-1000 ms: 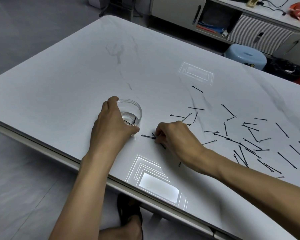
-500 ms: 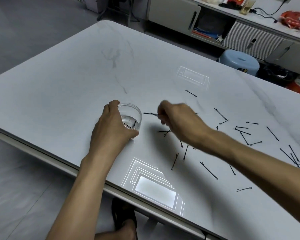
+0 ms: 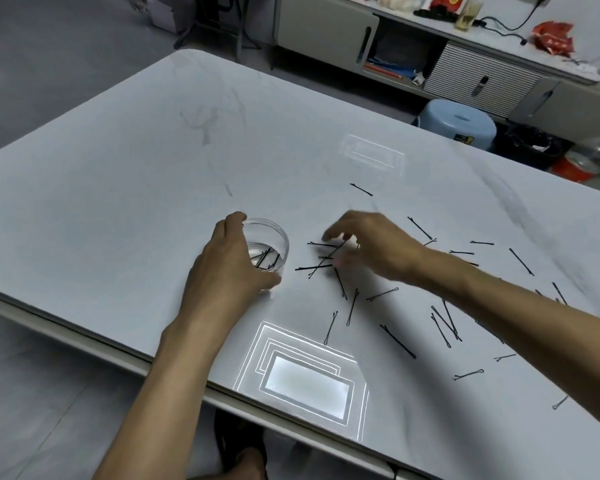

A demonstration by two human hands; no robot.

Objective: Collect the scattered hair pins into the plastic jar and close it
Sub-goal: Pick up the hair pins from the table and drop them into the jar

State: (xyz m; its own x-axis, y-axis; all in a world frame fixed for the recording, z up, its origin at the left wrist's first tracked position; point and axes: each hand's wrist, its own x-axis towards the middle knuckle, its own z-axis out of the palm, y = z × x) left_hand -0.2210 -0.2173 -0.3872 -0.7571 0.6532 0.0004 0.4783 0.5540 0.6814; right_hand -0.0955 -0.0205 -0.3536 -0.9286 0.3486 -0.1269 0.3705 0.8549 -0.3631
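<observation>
Jar: clear plastic jar (image 3: 284, 242), upright on the white table (image 3: 153, 202), left of centre in the frame, mouth uncovered; a few black hair pins (image 3: 265, 258) lie crossed on its bottom.
Left hand: my left hand (image 3: 227, 268) grips the jar from the near side, with fingers curled over the far rim and thumb pressed to the lower wall.
Right hand: my right hand (image 3: 374, 249) hangs at centre frame, just right of the jar (blurred by motion). Its fingers (image 3: 333, 233) are loosely spread and point toward the jar. Nothing is visibly pinched, and I cannot tell whether a fingertip touches a pin.
Nearest pins: crossed cluster (image 3: 321, 263) on the table between jar and right hand, partly under my fingers.
Other pins: scattered pins (image 3: 445, 320) across the right half of the frame; one lone pin (image 3: 361, 189) lies above my right hand.
Background: pale blue stool (image 3: 456, 124) and grey cabinet (image 3: 326, 29) on the floor, upper right.
</observation>
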